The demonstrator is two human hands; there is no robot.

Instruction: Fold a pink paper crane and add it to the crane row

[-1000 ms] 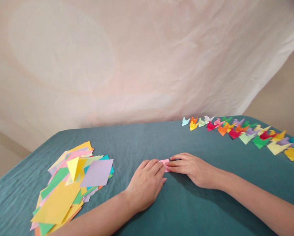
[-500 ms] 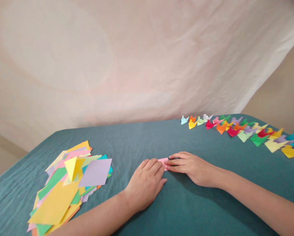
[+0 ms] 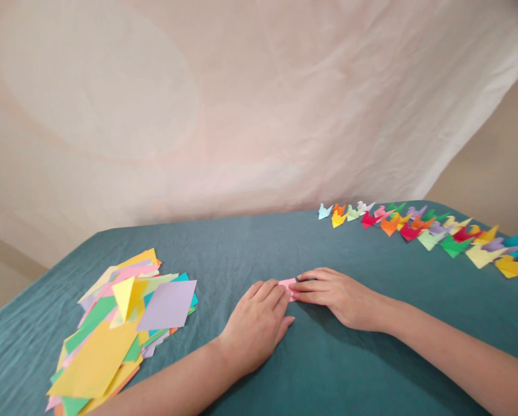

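A small pink folded paper (image 3: 288,284) lies on the teal tablecloth (image 3: 259,242), mostly hidden under my fingers. My left hand (image 3: 256,323) lies flat over its left part, fingers stretched out and pressing down. From the right, my right hand (image 3: 336,296) rests on the paper's other end, fingers held together and extended flat against it. The two sets of fingertips meet over the paper.
A loose heap of coloured paper squares (image 3: 120,323) lies at the left front, with a folded yellow piece (image 3: 127,294) on top. A curved row of several small coloured origami figures (image 3: 418,230) runs along the far right. A pale cloth (image 3: 224,104) hangs behind.
Both hands stay pressed on the pink paper in almost the same place. The view has shifted slightly.
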